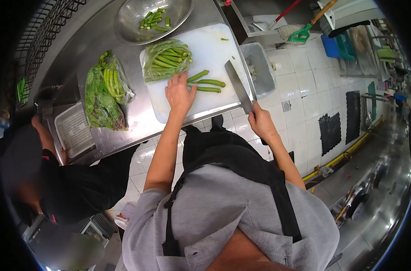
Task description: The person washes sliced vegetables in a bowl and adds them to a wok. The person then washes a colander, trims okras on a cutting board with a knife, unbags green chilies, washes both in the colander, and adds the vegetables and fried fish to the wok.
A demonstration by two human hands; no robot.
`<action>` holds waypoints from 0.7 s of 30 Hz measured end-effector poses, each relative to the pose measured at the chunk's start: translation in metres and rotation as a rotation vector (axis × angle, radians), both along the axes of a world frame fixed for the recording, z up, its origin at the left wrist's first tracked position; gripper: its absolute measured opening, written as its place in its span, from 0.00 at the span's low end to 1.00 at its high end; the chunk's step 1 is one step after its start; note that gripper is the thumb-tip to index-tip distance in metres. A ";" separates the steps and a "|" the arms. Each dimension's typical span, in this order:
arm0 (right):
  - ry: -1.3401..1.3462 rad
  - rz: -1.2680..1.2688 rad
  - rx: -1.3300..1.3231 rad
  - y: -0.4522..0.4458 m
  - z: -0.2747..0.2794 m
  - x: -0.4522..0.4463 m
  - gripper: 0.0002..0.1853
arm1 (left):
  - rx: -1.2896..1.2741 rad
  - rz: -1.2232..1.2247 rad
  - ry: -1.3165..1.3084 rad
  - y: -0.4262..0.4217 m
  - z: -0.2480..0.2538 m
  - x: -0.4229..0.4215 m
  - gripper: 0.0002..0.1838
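On the white cutting board (162,106), my left hand (179,94) lies with its fingers stretched out. Its fingertips reach the lower edge of a clear plastic bag of okra (169,61), and its thumb side is at the stem of loose okra (210,83). A few okra pods lie side by side there, partly hidden by the hand. My right hand (262,122) is closed around the handle of a wide-bladed kitchen knife (237,83). The blade rests over the board's right side, apart from the okra. Small green scraps (224,39) are on the board.
A metal colander (124,27) with cut okra pieces (155,19) stands behind the board. To the left are bagged leafy greens (99,99), long green peppers (113,83) and a white basket (74,131). Another person (79,185) stands at left. A grey bin (262,67) is beyond the counter's right edge.
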State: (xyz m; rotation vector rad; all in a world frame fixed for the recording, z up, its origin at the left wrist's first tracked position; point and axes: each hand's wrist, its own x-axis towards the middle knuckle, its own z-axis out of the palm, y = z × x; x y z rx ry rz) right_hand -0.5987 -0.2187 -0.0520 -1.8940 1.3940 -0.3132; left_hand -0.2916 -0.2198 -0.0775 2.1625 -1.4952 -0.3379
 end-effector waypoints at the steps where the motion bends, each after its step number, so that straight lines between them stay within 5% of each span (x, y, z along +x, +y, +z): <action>1: 0.005 -0.002 0.009 0.000 0.002 0.001 0.08 | 0.046 -0.043 -0.146 0.001 0.004 -0.001 0.24; 4: 0.013 -0.003 0.015 0.000 0.006 0.004 0.07 | -0.232 -0.322 -0.306 0.000 -0.006 -0.017 0.20; 7: 0.018 0.002 -0.006 0.002 0.003 0.003 0.07 | -0.211 -0.466 -0.339 -0.016 -0.028 -0.035 0.17; 14: 0.139 0.013 -0.087 -0.001 0.024 0.006 0.07 | -0.161 -0.468 -0.269 -0.061 -0.034 -0.047 0.03; 21: 0.290 0.083 -0.026 -0.005 0.006 0.009 0.11 | -0.106 -0.494 -0.175 -0.072 -0.039 -0.057 0.04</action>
